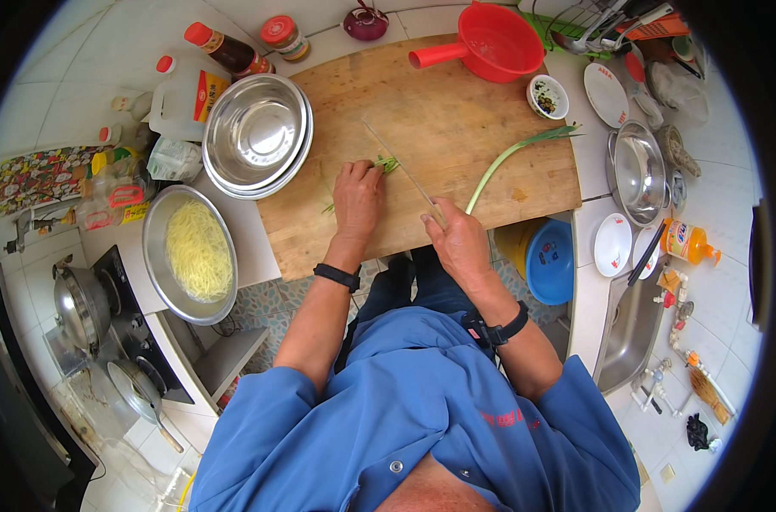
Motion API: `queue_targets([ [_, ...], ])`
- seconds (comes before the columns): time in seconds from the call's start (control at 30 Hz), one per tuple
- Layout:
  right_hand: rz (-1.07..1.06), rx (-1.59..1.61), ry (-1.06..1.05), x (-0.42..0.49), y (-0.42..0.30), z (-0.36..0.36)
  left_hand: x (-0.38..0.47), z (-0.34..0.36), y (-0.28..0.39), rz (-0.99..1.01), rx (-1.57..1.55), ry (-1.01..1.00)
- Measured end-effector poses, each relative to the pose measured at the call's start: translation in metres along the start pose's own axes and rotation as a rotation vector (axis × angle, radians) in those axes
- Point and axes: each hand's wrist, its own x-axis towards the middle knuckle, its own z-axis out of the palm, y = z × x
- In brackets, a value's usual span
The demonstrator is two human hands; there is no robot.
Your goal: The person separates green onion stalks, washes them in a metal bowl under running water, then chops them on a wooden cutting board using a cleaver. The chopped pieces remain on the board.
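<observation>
On a large wooden cutting board (pixel 426 128), my left hand (pixel 358 197) presses down on a small bunch of green stalks (pixel 387 164), whose ends stick out at its fingertips and beside its left edge. My right hand (pixel 457 242) grips the handle of a knife (pixel 401 165), its blade seen nearly edge-on and slanting up and left, close beside the green ends. Whether the blade touches them I cannot tell. A long scallion (pixel 498 161) lies curved on the board, to the right of my right hand.
Stacked steel bowls (pixel 301 168) overlap the board's left edge; a basin of pale yellow shreds (pixel 199 253) stands left. A red plastic dipper (pixel 500 41) and a small white bowl (pixel 547 97) stand at the board's back right. A steel sink (pixel 630 339) is at right.
</observation>
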Motion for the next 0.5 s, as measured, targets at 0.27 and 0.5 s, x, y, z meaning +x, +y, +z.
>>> queue_targets([
  [0.27, -0.014, -0.065, -0.054, 0.010, -0.003, -0.004, 0.001, 0.001, -0.002, 0.001, -0.009, -0.024],
  [0.5, -0.019, -0.082, -0.038, 0.021, -0.005, 0.020, -0.002, 0.003, -0.005, 0.019, 0.012, -0.017],
])
